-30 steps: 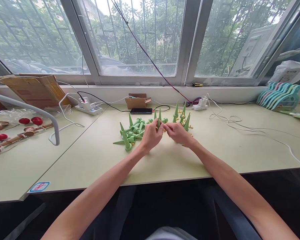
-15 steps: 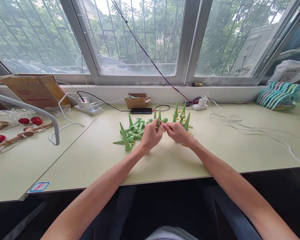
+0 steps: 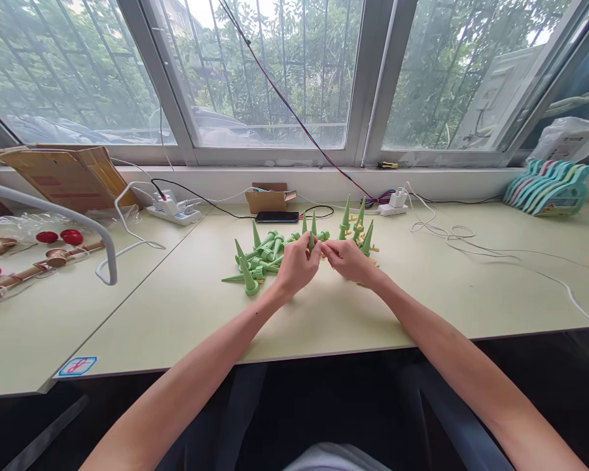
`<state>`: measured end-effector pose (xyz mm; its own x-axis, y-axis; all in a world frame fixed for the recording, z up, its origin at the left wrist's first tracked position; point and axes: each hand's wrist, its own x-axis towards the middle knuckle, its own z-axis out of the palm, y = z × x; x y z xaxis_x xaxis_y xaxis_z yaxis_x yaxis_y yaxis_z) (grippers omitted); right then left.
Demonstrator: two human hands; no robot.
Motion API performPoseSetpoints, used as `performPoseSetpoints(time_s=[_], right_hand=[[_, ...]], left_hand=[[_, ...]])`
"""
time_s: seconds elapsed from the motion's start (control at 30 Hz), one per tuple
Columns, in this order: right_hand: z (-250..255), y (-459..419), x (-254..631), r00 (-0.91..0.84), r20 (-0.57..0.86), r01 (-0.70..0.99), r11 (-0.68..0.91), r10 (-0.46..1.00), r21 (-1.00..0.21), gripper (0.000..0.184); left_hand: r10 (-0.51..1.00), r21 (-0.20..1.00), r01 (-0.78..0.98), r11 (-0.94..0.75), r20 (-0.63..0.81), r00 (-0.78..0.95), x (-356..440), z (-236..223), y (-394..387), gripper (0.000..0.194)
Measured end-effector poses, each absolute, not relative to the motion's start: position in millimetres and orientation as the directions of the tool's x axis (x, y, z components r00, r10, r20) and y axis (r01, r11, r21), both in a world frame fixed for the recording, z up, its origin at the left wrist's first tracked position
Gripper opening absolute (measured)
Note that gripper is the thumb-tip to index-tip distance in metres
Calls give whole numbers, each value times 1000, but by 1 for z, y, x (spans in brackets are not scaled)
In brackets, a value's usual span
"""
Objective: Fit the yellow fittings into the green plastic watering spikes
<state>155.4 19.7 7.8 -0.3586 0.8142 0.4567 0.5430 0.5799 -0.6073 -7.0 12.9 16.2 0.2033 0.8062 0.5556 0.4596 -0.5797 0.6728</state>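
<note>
My left hand (image 3: 297, 265) is closed around a green plant watering spike (image 3: 313, 227) whose pointed end is up. Fingertips of my right hand (image 3: 349, 258) pinch together right beside it, against the spike's side; what they hold is hidden. To the left lies a loose heap of green spikes (image 3: 269, 245), with one standing spike (image 3: 248, 275) at its front. Beyond my right hand, several spikes (image 3: 345, 219) stand upright, with small yellow valves (image 3: 375, 248) showing at their sides.
Behind the heap are a phone (image 3: 277, 217) and a small cardboard box (image 3: 269, 197). White cables (image 3: 464, 235) run across the table's right side, near turquoise hangers (image 3: 550, 188). Wooden toys with red balls (image 3: 71, 237) lie at left, behind a grey curved bar (image 3: 108, 252).
Both my hands stay nearly still on the spike. At the far left, one red ball has shifted leftward. Something showed briefly at the right edge by the hangers and is gone.
</note>
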Motion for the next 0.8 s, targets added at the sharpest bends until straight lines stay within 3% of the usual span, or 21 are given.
performPoseSetpoints(time_s=[0.8], right_hand=[[8,19,156,-362,447,542,575,818,-613,45]], left_hand=[[810,677,459,-575,551,200,-7,17,12,15]])
